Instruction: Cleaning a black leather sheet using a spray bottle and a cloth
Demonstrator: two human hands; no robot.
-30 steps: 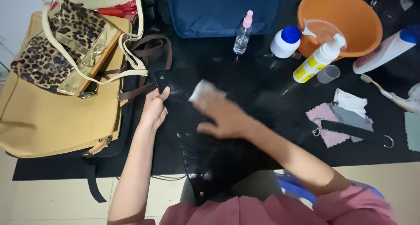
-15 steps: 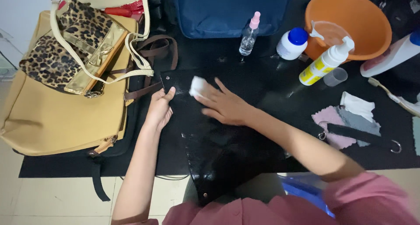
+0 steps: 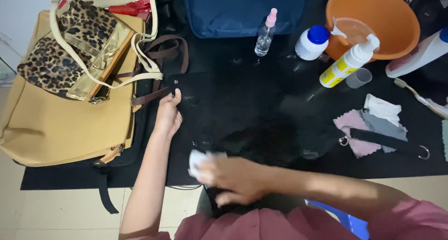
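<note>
Right hand (image 3: 233,179) presses white cloth (image 3: 198,160) on black bag (image 3: 242,114); left hand (image 3: 167,118) steadies.

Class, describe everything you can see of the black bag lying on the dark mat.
The flat black leather-like bag lies on the dark mat, slightly glossy, with brown straps at its upper left corner. The left hand presses that corner; the right hand holds a small white cloth against its near edge. Its lower end hangs toward the person.
</note>
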